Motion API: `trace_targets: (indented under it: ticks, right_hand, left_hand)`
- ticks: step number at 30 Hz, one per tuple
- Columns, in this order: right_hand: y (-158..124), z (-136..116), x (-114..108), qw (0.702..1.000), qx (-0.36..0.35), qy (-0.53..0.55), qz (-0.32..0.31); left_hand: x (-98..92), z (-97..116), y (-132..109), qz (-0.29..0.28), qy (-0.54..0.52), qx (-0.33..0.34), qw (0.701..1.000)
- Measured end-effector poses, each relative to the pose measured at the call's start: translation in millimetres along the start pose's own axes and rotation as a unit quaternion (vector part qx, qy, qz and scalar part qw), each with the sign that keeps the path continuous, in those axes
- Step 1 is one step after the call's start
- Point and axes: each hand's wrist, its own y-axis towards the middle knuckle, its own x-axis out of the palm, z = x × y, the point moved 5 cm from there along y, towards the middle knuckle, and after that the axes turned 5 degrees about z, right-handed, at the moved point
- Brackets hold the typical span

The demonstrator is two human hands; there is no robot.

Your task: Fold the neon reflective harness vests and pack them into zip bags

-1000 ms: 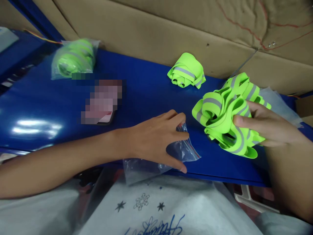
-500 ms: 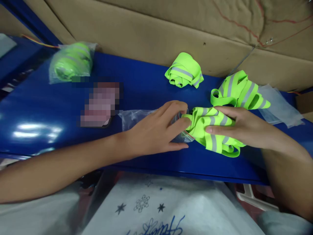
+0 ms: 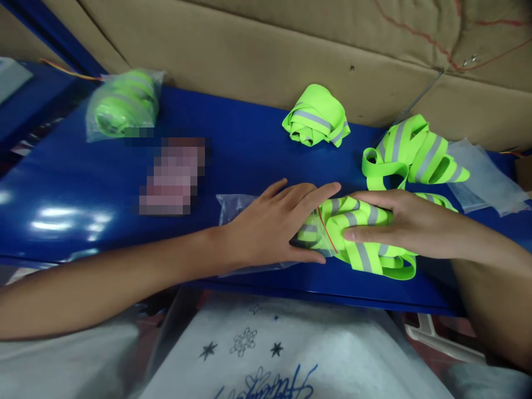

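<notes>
In the head view my right hand [image 3: 386, 221] grips a loosely bundled fluorescent yellow-green reflective strap [image 3: 368, 255], thumb on top. The strap's left end sits inside the mouth of a clear zip bag [image 3: 236, 208], whose red seal line crosses it. My left hand [image 3: 278, 224] lies palm down over the bag with its fingers spread and hides much of it. The thumb and a finger are on either side of the bag's mouth. A strip of strap shows behind my right wrist.
Behind my hands are a rolled reflective strap [image 3: 316, 116] and a looser one [image 3: 415, 152], beside empty clear bags [image 3: 486, 177]. A bagged roll [image 3: 124, 105] and a pixelated flat item [image 3: 174, 177] lie left on the blue table [image 3: 245, 149]. A cardboard-coloured wall [image 3: 233, 55] bounds the back.
The strap's left end has gone further into the bag. My left hand's fingers have spread from a bent grip at the bag's mouth; my right hand still holds the strap.
</notes>
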Motion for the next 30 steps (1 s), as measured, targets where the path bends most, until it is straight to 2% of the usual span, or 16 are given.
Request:
trace_targets:
  ticks: [3,7,10,13,21,26,30]
  right_hand:
    - [8.4,-8.1,1.0,0.998,-0.012,0.033,-0.044]
    - [22.7,-24.0,-7.8,0.996,0.008,0.046,-0.076]
    - [29.1,-35.1,-16.2,0.995,0.039,0.042,-0.076]
    - [31.4,-42.8,-22.3,0.995,0.040,0.071,-0.058]
    - [37.6,-34.0,-38.6,0.987,0.085,0.113,-0.070]
    - [40.9,-34.4,-29.4,0.976,0.125,0.145,-0.108]
    - [46.0,-47.3,-13.1,0.981,0.096,0.104,-0.131]
  left_hand:
    - [-1.4,5.1,-0.7,-0.017,-0.022,0.011,1.000]
    - [-8.9,8.1,-0.7,-0.007,0.001,0.016,1.000]
    - [-12.2,7.0,-0.5,0.009,0.018,0.020,1.000]
    - [-14.7,5.2,0.5,0.024,0.025,0.022,0.999]
    - [-15.4,0.8,7.1,-0.002,0.059,0.025,0.998]
    - [-14.5,2.9,5.4,0.006,0.091,0.033,0.995]
    - [-12.4,3.7,2.0,0.005,0.089,0.030,0.996]
